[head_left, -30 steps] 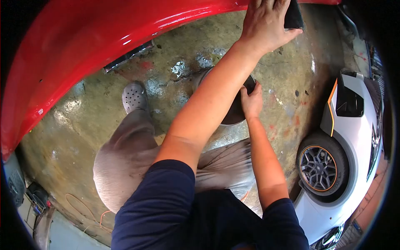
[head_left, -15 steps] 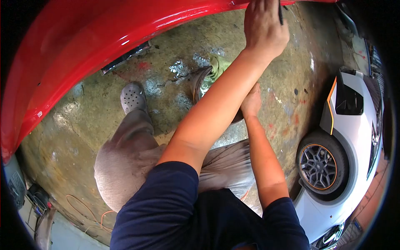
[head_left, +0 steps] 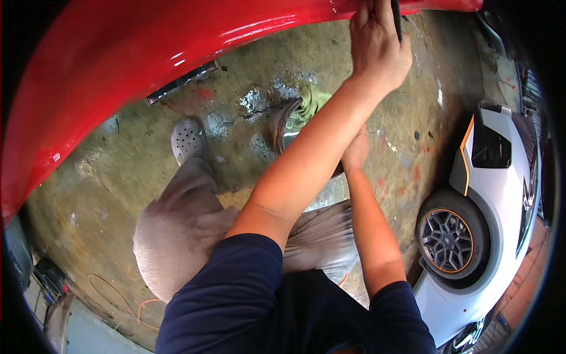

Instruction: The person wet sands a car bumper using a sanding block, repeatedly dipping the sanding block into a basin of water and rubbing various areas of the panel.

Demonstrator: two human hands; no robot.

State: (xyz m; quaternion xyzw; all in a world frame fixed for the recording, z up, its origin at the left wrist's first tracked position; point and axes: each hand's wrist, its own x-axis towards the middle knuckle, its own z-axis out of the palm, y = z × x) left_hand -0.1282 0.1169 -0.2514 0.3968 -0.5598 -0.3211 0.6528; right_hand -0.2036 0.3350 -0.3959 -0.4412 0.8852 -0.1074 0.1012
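My left hand [head_left: 382, 50] is at the top, fingers closed around a thin black block [head_left: 397, 19] beside the lower edge of a red glossy car panel [head_left: 147, 50]. Below my left forearm, my right hand [head_left: 356, 152] grips the near right rim of a dark bucket [head_left: 280, 127]; its fingertips are partly hidden by the forearm. A pale green cloth [head_left: 311, 100] hangs over the bucket's far rim, and liquid with bubbles shows inside.
A silver car part with a black wheel [head_left: 446, 240] stands at the right. A dark object [head_left: 184, 81] lies under the red panel. My grey clog [head_left: 188, 140] rests on the wet floor. An orange cord [head_left: 109, 295] is at the lower left.
My left hand has turned, so the black block now shows edge-on. The forearm has shifted right, uncovering the green cloth and the bucket's left side while covering part of my right hand.
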